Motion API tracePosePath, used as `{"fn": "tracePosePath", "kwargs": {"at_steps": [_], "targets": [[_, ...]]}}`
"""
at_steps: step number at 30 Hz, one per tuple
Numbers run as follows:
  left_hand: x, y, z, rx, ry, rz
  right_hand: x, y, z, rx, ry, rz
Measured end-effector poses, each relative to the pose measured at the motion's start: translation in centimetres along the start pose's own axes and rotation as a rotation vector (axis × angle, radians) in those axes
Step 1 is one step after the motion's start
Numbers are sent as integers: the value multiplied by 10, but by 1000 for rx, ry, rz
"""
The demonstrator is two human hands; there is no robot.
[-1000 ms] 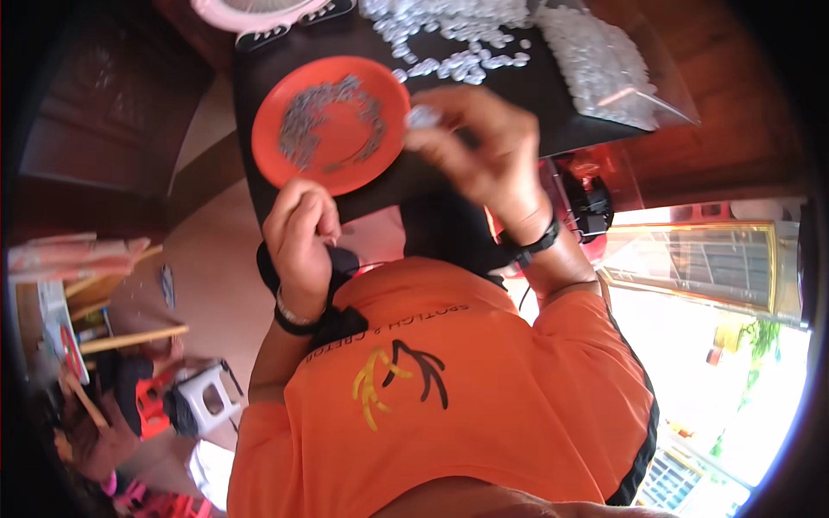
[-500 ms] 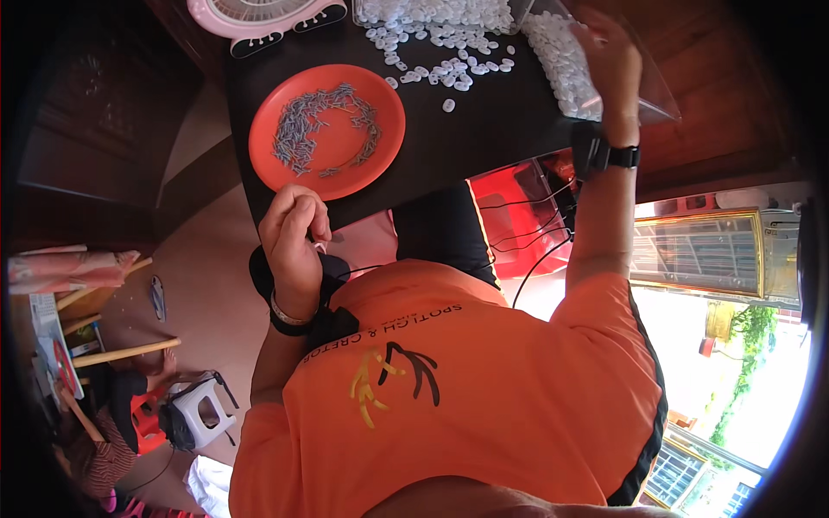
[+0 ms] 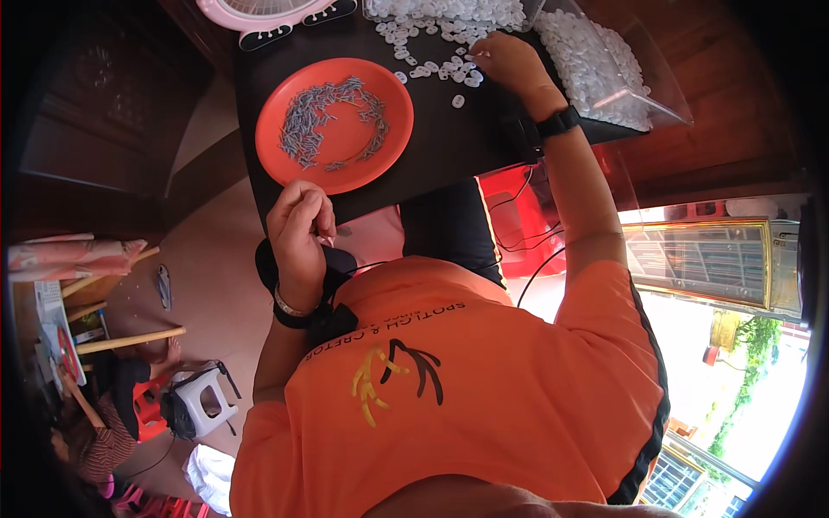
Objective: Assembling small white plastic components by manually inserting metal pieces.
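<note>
My left hand [image 3: 300, 231] is closed beside the near rim of an orange plate [image 3: 344, 175]. Its fingers are curled in, and whatever they hold is too small or hidden to name. On that plate lies a ring of small grey pins [image 3: 304, 125], thin like little nails or screws. Farther right, my right hand [image 3: 515, 66] reaches over the dark table to loose white oval pieces [image 3: 458, 69] with small holes. Its fingertips are pinched together at the edge of these pieces; I cannot make out what is between them. One white oval piece [image 3: 458, 101] lies apart, nearer to me.
A clear box of white pieces [image 3: 591, 65] stands at the table's right; a white heap [image 3: 449, 10] lies at the far edge. A pink fan [image 3: 259, 10] stands far left. Cables [image 3: 527, 233] hang below the table [image 3: 458, 142]. Another person [image 3: 112, 432] sits lower left near stools.
My right hand has moved left from the clear box to the loose white oval pieces. My left hand has stayed closed by the plate. The whole view has shifted slightly.
</note>
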State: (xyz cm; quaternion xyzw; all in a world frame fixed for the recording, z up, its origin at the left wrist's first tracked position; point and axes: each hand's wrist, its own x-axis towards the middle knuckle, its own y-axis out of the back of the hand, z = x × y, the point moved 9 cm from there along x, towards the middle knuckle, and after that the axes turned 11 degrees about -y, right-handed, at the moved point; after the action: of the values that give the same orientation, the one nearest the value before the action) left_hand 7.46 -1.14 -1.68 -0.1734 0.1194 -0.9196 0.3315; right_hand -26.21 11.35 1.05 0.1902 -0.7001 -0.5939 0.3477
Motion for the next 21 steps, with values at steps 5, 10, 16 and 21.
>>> {"fn": "tracePosePath", "kwargs": {"at_steps": [5, 10, 16, 21], "targets": [[0, -1, -1, 11, -4, -8, 0, 4, 11, -66, -51, 35], [-2, -2, -1, 14, 19, -5, -8, 14, -2, 152, 44, -33], [-3, -4, -1, 15, 11, -30, -10, 9, -21, 162, 123, -90], [-4, -4, -3, 3, 20, -32, -2, -3, -17, 97, 89, -95]]}}
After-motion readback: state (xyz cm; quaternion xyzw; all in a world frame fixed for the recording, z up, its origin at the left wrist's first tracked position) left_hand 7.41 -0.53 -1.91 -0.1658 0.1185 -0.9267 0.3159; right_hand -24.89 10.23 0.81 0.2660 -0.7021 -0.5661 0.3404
